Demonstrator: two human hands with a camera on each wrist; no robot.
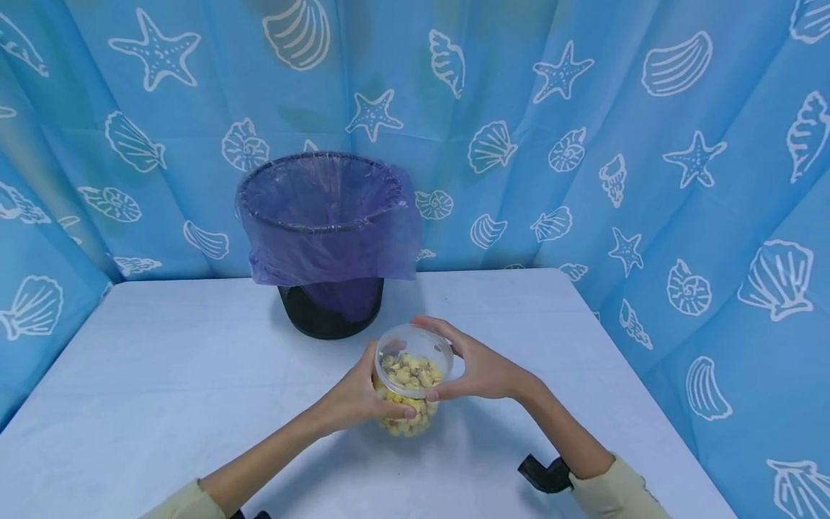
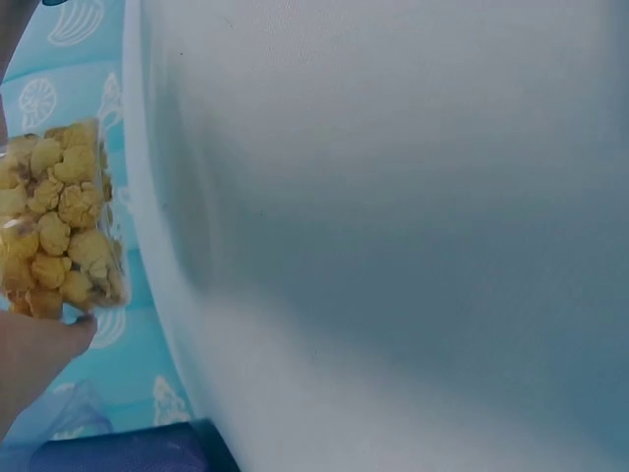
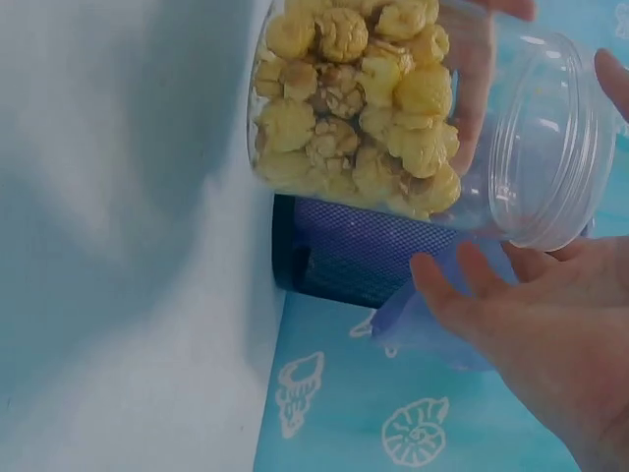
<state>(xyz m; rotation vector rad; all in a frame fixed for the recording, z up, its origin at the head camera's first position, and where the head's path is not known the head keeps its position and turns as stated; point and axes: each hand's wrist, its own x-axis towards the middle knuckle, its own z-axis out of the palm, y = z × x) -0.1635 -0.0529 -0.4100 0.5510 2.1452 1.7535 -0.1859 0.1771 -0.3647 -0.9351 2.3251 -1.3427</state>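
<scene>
Head view takes in, as its largest thing, a blue curtain (image 1: 402,43) printed with white shells and starfish, hanging behind the work and along both sides. Before it spreads a table (image 1: 162,375) with a white top. Near the table's back edge stands a black bin (image 1: 327,321), its mesh wall visible from the right wrist. A thin purple bag (image 1: 331,256) lines the bin and folds down over its rim.

Two forearms in pale beige sleeves (image 1: 616,490) reach in from the near edge, with a small black fitting (image 1: 545,476) beside the right sleeve. The left hand (image 1: 359,396) grips the side of a clear jar (image 3: 550,138), thumb across the front. The right hand (image 1: 480,367) holds the jar's rim, thumb at the near side and fingers curved round the far side. Whether a clear lid sits on that rim, I cannot tell.

The jar is held above the table, in front of the bin; from the left wrist a strip of curtain shows between its base and the white top. Pale yellow popcorn (image 1: 415,371) fills most of it, some pieces browner.
</scene>
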